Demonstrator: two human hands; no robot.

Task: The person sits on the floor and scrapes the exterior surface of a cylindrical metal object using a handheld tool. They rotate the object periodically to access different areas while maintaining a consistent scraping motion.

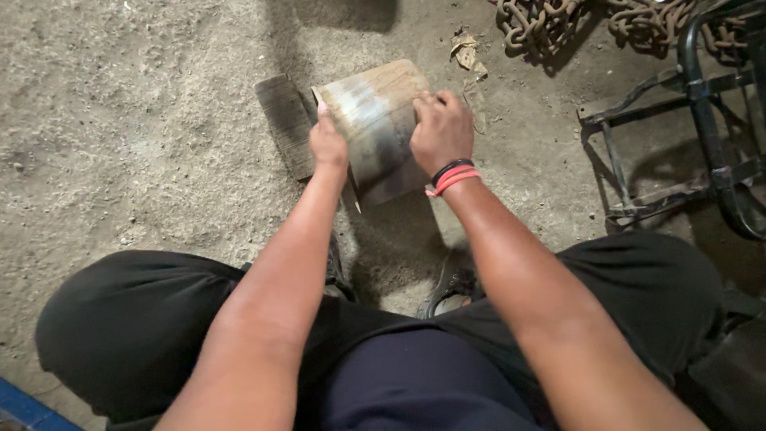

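Observation:
A curved sheet of grey, rust-stained metal (377,128) rests on the sandy floor in front of my knees. My left hand (328,145) grips its left edge, thumb on top. On the sheet's right edge sits my right hand (440,132), fingers closed over it, with a black and two pink bands on the wrist. Both hands hold the sheet bent into a roll. A dark flat wooden piece (286,124) lies under and to the left of the sheet.
A rusty chain (550,24) is heaped at the top right. A black metal frame (702,120) stands at the right edge. A crumpled scrap (467,52) lies beyond the sheet. My legs in dark trousers fill the bottom.

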